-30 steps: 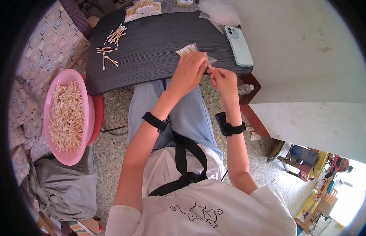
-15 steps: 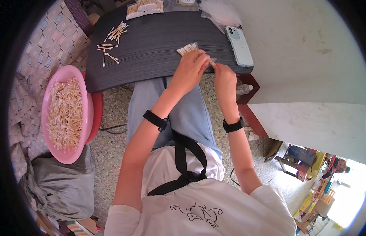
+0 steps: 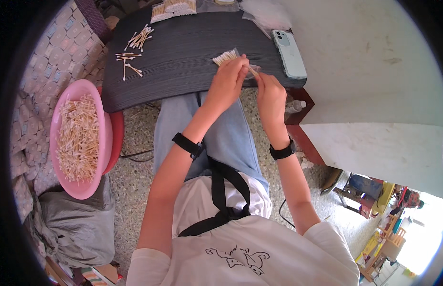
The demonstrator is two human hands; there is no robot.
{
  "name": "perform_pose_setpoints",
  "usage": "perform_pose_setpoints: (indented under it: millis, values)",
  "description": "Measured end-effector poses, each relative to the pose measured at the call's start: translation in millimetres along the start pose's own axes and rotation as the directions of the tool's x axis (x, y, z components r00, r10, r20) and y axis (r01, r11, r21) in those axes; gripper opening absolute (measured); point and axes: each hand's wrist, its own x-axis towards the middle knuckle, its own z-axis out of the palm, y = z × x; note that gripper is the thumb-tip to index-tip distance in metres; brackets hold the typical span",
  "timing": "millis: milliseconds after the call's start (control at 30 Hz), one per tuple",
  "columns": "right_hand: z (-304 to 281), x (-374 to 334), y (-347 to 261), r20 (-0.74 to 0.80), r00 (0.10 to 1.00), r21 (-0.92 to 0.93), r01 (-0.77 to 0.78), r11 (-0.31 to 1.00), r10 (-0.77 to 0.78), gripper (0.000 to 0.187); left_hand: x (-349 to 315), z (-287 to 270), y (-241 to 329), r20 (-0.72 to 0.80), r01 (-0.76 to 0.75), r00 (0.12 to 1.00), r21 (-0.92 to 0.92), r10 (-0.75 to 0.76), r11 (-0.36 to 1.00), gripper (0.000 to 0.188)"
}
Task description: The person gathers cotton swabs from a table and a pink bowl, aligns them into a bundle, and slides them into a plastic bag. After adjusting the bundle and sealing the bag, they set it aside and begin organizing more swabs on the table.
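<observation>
Over the table's near edge, my left hand is closed round a small clear plastic bag of cotton swabs. White tips of the bagged swabs show beyond its fingers. Close by on the right, my right hand is pinched on one or more cotton swabs, whose sticks reach to the bag's open mouth; how many I cannot tell. Loose cotton swabs lie in a heap at the table's left, with a few more scattered nearer me.
A pink basin full of swabs stands left of the black table. Filled swab bags lie at the far edge, clear empty bags at far right. A pale phone rests at the table's right edge, beside a wall.
My right hand has drawn slightly away from my left, and more of the swab sticks and the bag's mouth shows between them. My left hand has shifted a little up.
</observation>
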Motion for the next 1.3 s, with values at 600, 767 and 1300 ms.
perform_pose_setpoints:
  millis: [600,767,1300]
  values:
    - [7,8,7,0.096,0.995,0.014,0.031,0.999,-0.032,0.010,-2,-3,-1,0.060,-0.122,0.992,0.135,0.115,0.983,0.017]
    - [11,8,14,0.099,0.993,0.041,0.061,0.997,-0.065,0.011,-3,1,-1,0.160,-0.161,0.977,0.138,0.139,0.977,0.022]
    - [14,14,12,-0.013,0.995,0.285,-0.093,0.954,0.101,0.015,-1,-3,-3,0.119,-0.057,0.991,0.009,0.056,0.998,0.026]
